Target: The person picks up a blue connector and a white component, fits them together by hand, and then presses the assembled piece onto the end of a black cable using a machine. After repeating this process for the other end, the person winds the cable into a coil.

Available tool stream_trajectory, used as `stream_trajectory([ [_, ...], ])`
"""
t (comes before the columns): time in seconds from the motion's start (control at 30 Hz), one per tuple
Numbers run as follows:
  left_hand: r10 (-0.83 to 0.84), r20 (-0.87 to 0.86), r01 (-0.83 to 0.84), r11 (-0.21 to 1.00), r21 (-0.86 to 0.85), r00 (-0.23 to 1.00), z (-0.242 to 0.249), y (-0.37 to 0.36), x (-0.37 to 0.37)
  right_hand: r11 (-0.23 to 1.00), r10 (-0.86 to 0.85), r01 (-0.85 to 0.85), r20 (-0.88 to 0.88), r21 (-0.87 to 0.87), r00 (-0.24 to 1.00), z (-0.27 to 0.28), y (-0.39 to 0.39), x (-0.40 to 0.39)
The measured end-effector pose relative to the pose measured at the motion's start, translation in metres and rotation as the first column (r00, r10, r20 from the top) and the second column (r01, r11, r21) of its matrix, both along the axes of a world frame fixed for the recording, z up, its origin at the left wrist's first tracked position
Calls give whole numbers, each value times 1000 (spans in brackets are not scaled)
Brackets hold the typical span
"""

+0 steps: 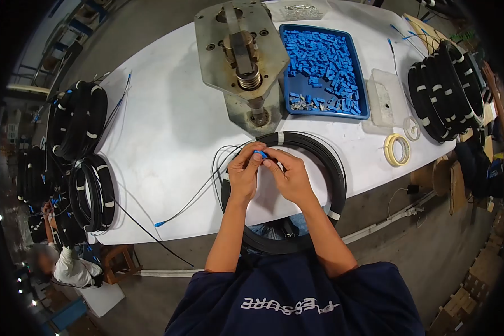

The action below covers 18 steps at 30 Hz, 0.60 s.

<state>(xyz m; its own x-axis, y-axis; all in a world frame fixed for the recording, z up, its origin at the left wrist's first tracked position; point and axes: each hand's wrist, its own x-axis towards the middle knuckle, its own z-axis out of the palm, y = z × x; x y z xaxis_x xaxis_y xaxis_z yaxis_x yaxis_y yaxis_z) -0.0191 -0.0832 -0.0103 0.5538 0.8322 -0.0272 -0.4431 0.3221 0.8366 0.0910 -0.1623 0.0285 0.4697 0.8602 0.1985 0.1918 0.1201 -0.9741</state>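
Observation:
Both hands meet above the near coil of black cable [335, 168], just in front of the metal press [257, 73]. Between their fingertips is a small blue connector piece [260, 154]. My left hand [245, 173] is closed on its left side, thumb and fingers pinched together. From the right, my right hand [288, 175] pinches the same piece. A thin black cable loops out to the left of the coil and ends in another blue connector [160, 224] lying on the white table [145, 140].
Behind the hands stands a blue tray [367, 106] of small blue parts. Right of it are a clear plastic box [382, 101] and a tape roll [396, 150]. Cable coils stand at the left [98, 190] and right [448, 89]. A co-worker [75, 269] is at lower left.

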Motion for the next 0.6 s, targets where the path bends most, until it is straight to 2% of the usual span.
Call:
stream_trajectory([
  [0.07,1,39,2,998,-65,999,0,1,-4,970,-26,-24,-203,-240,979,24,-2,-4],
  [0.1,-6,79,17,992,-128,997,0,1,-6,970,-17,-32,-203,-239,979,23,0,-7],
  [0.17,-4,120,22,988,-151,993,0,1,-9,981,-171,145,-226,-126,959,14,3,-13],
  [0.2,-10,163,38,985,-171,987,0,1,-9,982,-168,142,-227,-127,959,8,4,-14],
  [0.27,4,186,19,992,-124,982,0,1,-7,987,-157,155,-40,-35,987,-1,3,-14],
  [0.3,16,210,0,997,-77,978,2,1,-5,988,-152,150,-40,-37,988,1,2,-14],
  [0.37,56,192,-38,995,-95,980,7,-3,-5,990,-140,139,47,25,989,8,3,-13],
  [0.43,93,172,-74,991,-112,981,8,-3,-5,993,-115,116,56,-10,992,8,1,-13],
  [0.5,95,20,-96,993,74,995,4,-1,-5,994,-98,101,66,-48,993,8,-1,-12],
  [0.6,116,-18,-112,986,126,993,0,1,-4,994,-93,96,48,-46,994,2,0,-8],
])
